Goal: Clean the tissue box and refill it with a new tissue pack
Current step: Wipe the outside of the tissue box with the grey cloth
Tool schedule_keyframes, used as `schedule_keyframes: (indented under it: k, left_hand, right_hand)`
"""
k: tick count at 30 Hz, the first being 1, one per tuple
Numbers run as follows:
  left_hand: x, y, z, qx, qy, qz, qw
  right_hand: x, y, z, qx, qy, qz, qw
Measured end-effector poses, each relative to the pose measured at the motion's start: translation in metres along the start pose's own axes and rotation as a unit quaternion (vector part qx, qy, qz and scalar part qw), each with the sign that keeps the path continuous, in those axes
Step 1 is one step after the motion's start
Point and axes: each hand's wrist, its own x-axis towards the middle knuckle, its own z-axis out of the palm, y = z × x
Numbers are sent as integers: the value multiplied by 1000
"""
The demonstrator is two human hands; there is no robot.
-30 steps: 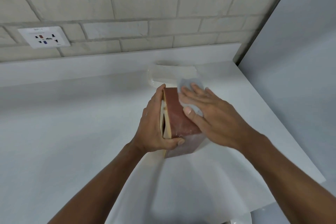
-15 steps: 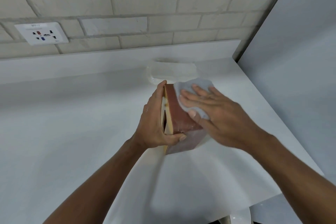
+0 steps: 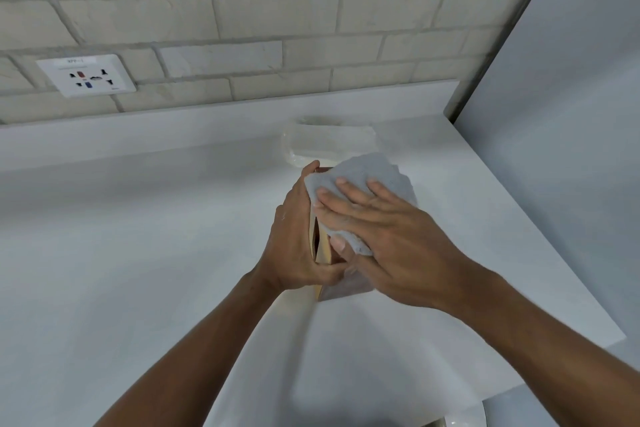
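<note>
The reddish-brown tissue box (image 3: 346, 288) stands on its side on the white counter (image 3: 138, 253), mostly hidden by my hands. My left hand (image 3: 294, 239) grips its left face, thumb wrapped around the near corner. My right hand (image 3: 388, 236) presses a grey cloth (image 3: 367, 170) flat over the box's upper face, fingers spread on the cloth. Behind the box lies a clear plastic tissue pack (image 3: 329, 142) near the wall.
A brick wall with a white power socket (image 3: 86, 74) runs along the back. A grey panel (image 3: 554, 149) closes the right side. The counter's edge falls away at the lower right, where a white rim (image 3: 464, 418) shows.
My right hand has slid the cloth up and to the left over the box's top face, which it now covers. My left hand kept its hold.
</note>
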Motion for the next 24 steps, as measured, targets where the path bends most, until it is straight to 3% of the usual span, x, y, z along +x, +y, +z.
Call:
schedule_keyframes:
  k: [5, 10, 14, 19, 24]
  left_hand:
    - [0, 0, 0, -6, -6, -34, 999]
    - [-1, 6, -1, -2, 2, -4, 1000]
    - [1, 4, -1, 6, -7, -36, 999]
    - [0, 4, -2, 7, -3, -22, 1000]
    - [1, 6, 0, -1, 0, -41, 999]
  right_hand:
    - [4, 16, -10, 21, 15, 84, 996]
    - [-15, 9, -2, 28, 6, -3, 1000]
    - [-4, 20, -15, 59, 27, 102, 993]
    - [-17, 1, -3, 24, 14, -19, 999]
    - [-22, 23, -17, 46, 15, 77, 996]
